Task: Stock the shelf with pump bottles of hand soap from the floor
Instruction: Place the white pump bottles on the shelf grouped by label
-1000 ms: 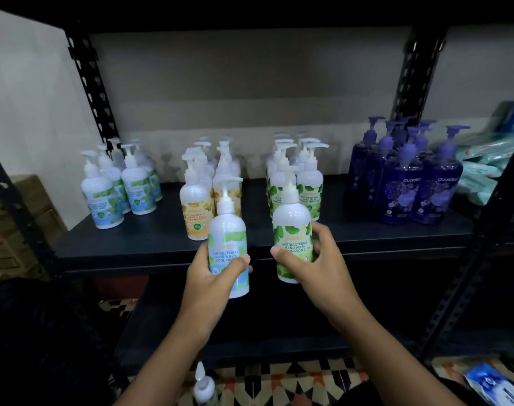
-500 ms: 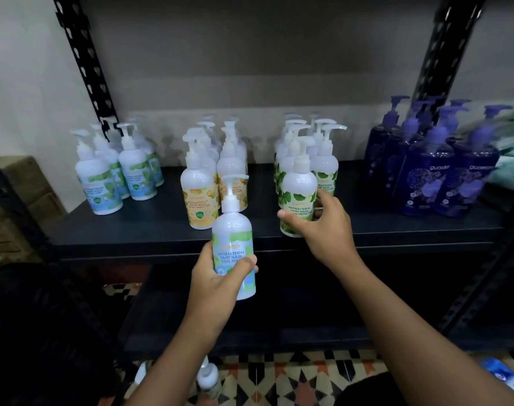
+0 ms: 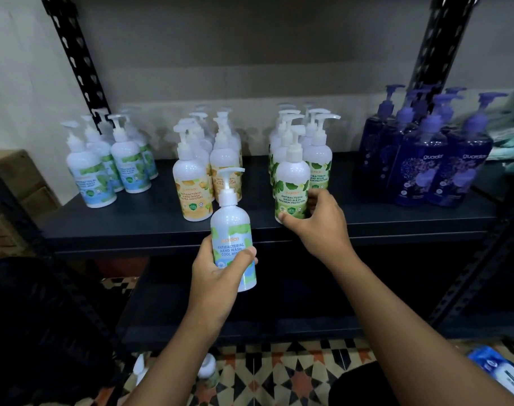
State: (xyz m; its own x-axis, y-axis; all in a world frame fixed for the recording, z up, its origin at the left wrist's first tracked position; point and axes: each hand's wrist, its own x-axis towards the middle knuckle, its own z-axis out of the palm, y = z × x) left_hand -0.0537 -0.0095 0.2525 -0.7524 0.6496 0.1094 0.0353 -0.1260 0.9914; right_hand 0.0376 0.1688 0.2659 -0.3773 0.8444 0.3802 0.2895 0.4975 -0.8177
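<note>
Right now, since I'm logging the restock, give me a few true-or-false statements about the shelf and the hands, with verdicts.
1. The left hand holds a mint bottle in front of the shelf, not on it. True.
2. The right hand is empty. False: it grips a green bottle that is on the shelf.
3. The purple bottles stand at the shelf's left end. False: they stand at its right end.
4. The yellow bottles stand between the blue bottles and the green group. True.
</note>
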